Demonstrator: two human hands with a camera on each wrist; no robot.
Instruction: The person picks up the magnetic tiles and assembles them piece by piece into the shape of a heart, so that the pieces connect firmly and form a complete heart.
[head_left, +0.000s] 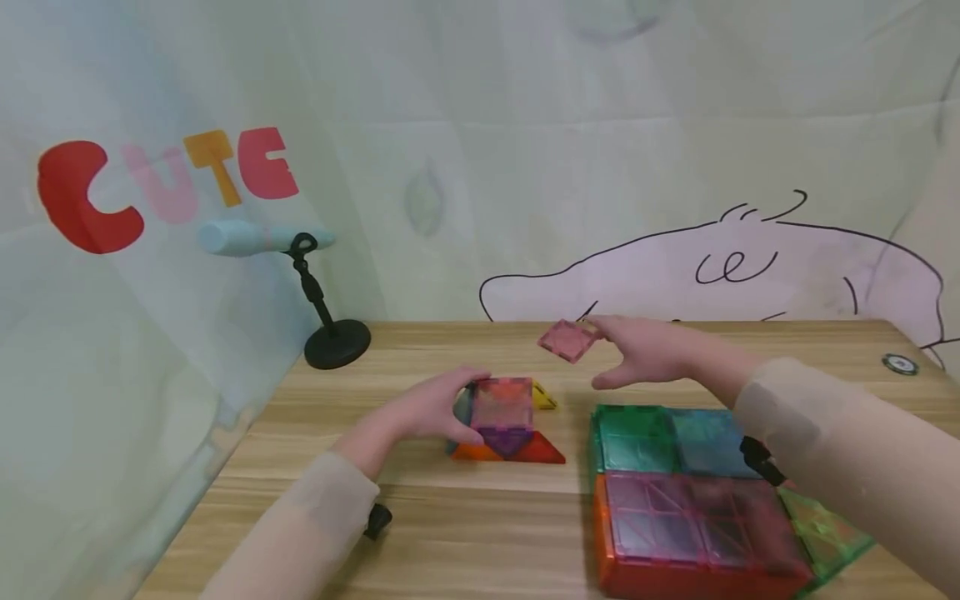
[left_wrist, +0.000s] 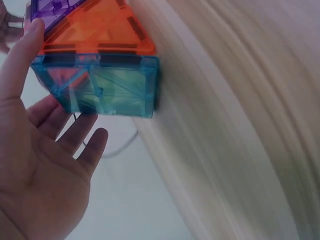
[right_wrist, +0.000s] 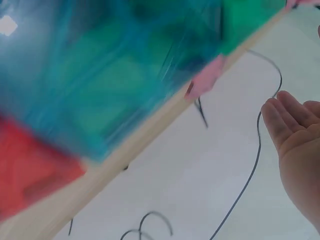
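My left hand (head_left: 437, 408) grips the left side of a small build of magnetic tiles, its thumb at the front and fingers behind. The build has a pink square tile (head_left: 502, 404) on top, a purple triangle (head_left: 506, 442), an orange triangle (left_wrist: 100, 30), a red triangle (head_left: 538, 448) and a teal side (left_wrist: 100, 85). Toward the table's back lies a loose pink square tile (head_left: 567, 341), turned cornerwise. My right hand (head_left: 648, 348) is beside it with thumb spread wide, fingertips at its right corner in the head view. In the right wrist view, the fingers (right_wrist: 287, 117) look straight.
A large block of stacked magnetic tiles (head_left: 697, 517) occupies the front right, below my right forearm. A black stand (head_left: 337, 343) holding a pale blue cylinder (head_left: 255, 238) is at the back left. A round black-and-white disc (head_left: 900, 364) lies near the right edge. A printed curtain (head_left: 420, 100) hangs behind.
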